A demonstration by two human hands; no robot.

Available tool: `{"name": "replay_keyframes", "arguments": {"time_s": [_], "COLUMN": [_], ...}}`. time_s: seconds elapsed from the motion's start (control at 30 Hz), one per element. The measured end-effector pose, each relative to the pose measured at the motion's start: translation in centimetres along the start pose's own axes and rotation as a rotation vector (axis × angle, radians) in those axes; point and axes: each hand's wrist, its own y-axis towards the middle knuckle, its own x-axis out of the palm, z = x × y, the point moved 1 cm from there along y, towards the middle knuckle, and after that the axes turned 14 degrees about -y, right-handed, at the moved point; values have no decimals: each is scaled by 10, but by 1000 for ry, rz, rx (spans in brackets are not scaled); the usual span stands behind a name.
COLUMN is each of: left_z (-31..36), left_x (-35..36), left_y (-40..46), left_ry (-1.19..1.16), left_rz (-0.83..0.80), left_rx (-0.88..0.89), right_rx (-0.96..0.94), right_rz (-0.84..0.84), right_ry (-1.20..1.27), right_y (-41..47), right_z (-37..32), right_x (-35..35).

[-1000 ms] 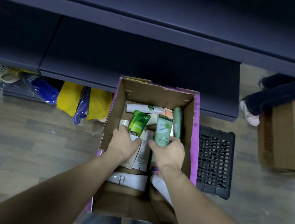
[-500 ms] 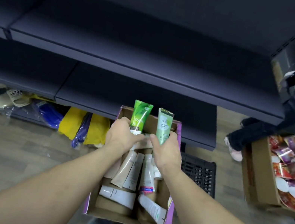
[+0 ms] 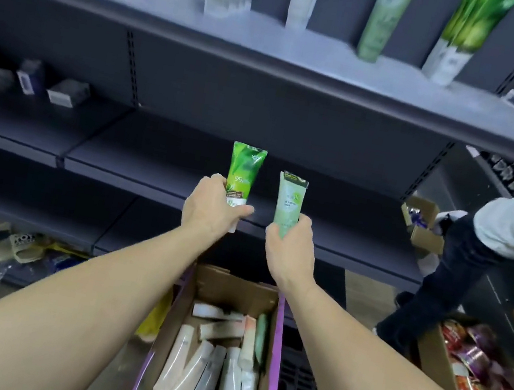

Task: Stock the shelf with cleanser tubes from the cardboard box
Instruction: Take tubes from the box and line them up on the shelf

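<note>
1. Head view, hands: the left hand [image 3: 212,207] is gripping a bright green tube [image 3: 243,175] by its lower end, fingers curled round it, crimped end pointing up. The right hand [image 3: 290,252] is holding a pale green tube [image 3: 289,200] the same way, just beside the first; the two tubes are apart, not touching.

2. Head view, shelf: both tubes are hanging in the air in front of the dark middle shelf [image 3: 158,163], above the far end of the box [image 3: 265,296]. The top shelf [image 3: 275,43] is already carrying a row of upright tubes along its front edge (blurred, so labels cannot be read).

3. Head view, box: many pale tubes are lying loose inside, so most of the stocking is probably left to do.

4. Head view, surroundings: another person [image 3: 497,244] is bending over a snack carton [image 3: 433,356] at the right.

5. Risks, as a judgement: each tube is being held only near its cap end, so it could tip when stood up and topple its neighbours. Placing both at once leaves no free hand for steadying.
</note>
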Motion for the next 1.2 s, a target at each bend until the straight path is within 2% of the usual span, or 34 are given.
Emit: {"name": "replay_keyframes", "arguments": {"time_s": [0.57, 0.8, 1.2], "left_z": [172, 209, 233], "left_x": [-98, -103, -64], "left_y": [51, 70, 128], "left_ry": [-211, -212, -211], "left_rz": [302, 305, 297], "left_rx": [385, 411, 392], "right_rx": [-361, -272, -112], "right_rz": [321, 400, 387], "right_ry": [191, 188, 129], "right_y": [56, 89, 164], "right_z": [-131, -153, -142], "right_x": [-156, -197, -207]}}
